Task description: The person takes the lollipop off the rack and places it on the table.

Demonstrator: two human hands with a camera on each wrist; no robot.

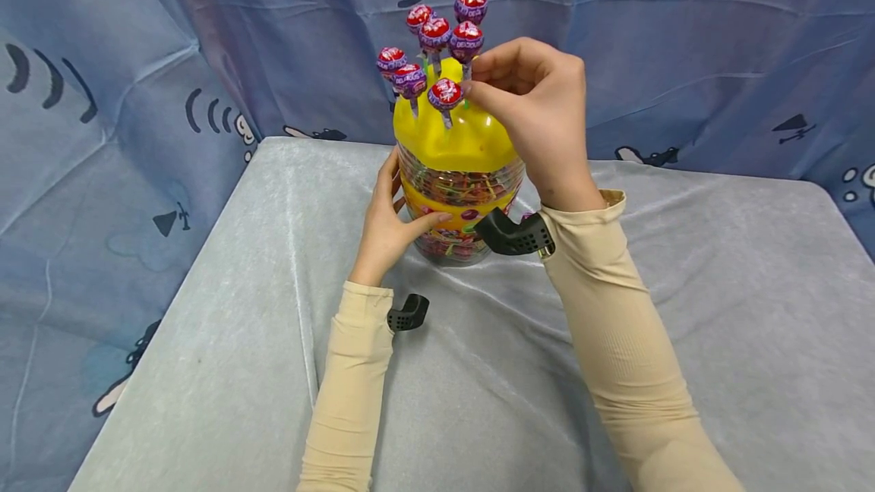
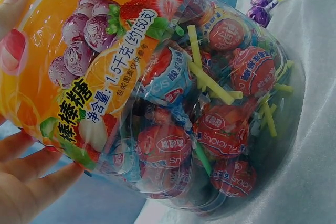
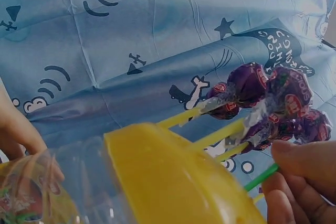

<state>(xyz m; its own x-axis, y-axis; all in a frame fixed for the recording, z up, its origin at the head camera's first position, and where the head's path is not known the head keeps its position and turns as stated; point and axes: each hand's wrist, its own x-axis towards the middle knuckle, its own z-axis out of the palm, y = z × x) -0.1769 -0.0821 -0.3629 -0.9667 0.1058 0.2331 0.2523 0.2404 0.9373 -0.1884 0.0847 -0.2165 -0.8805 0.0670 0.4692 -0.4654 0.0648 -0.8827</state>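
Left hand [image 1: 386, 232], fingers spread, grips the jar [image 1: 472, 187] at left, while right hand [image 1: 543, 108] pinches a green lollipop stick [image 3: 261, 177].

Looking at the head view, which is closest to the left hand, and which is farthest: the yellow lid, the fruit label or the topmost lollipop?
From the left hand:
1. Fruit label: around the jar, right by the thumb.
2. Yellow lid: above the label.
3. Topmost lollipop: highest, above the lid.
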